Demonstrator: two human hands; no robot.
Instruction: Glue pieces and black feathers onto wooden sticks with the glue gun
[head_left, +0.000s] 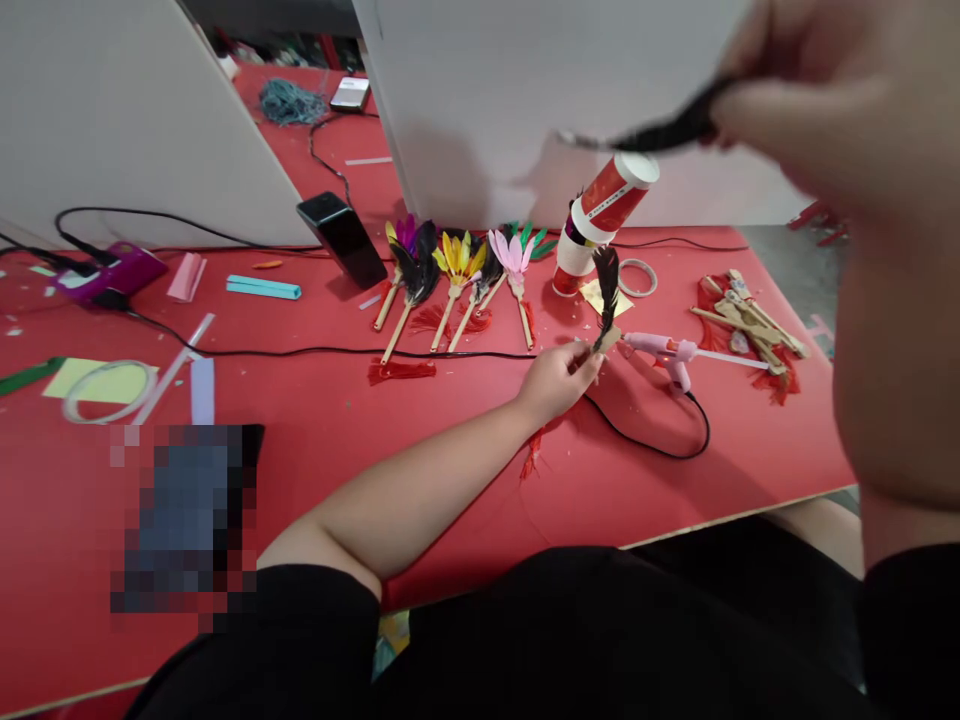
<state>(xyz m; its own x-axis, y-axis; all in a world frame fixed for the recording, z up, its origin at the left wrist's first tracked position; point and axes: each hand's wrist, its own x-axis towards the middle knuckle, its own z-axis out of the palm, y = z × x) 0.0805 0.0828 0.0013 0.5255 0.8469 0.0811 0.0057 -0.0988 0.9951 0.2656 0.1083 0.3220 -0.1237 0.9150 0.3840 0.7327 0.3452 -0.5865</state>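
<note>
Above the red desk (337, 440), the left fingers (588, 371) pinch a wooden stick (611, 338) bearing a black feather (607, 282), best held steady with skin clear of the glue gun (664, 347) just right of them, while the right fingers (750, 106), well above, grip what looks like another feather (671, 130).

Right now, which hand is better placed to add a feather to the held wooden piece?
Likely the right hand: it holds what looks like a dark feather, while the left hand grips the wooden piece.
</note>
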